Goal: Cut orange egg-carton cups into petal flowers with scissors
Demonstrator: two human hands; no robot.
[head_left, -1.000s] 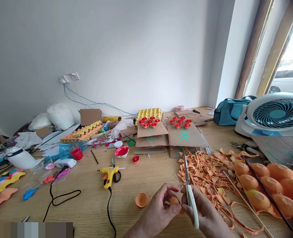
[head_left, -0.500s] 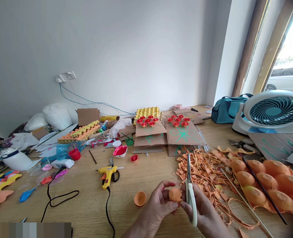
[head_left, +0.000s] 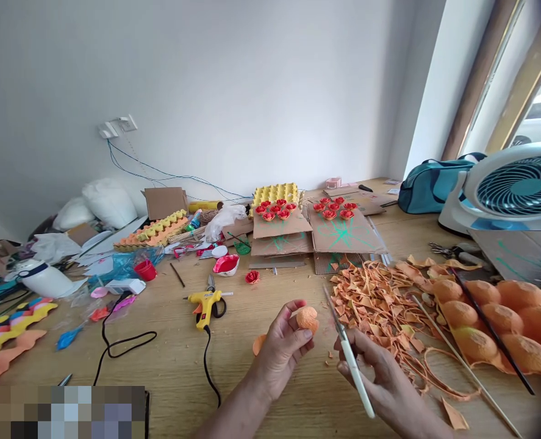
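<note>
My left hand [head_left: 279,353] is closed around a small orange egg-carton cup [head_left: 307,318], held up above the wooden table [head_left: 169,372]. My right hand [head_left: 380,384] grips white-handled scissors [head_left: 349,360], blades pointing up and left, a little apart from the cup. Another cut orange cup [head_left: 257,345] lies on the table, partly hidden behind my left hand. A heap of orange carton trimmings [head_left: 380,305] lies just right of the hands.
An orange egg tray [head_left: 499,323] with thin sticks [head_left: 462,360] across it lies at right. A yellow glue gun [head_left: 206,303] with black cord lies left of my hands. Cardboard sheets with red paper roses [head_left: 329,210], a white fan [head_left: 517,189] and a teal bag [head_left: 430,186] stand behind.
My left hand has lifted the orange cup up and leftward, away from the scissors. My right hand has tilted the scissors and drawn them to the right, so hands are now apart.
</note>
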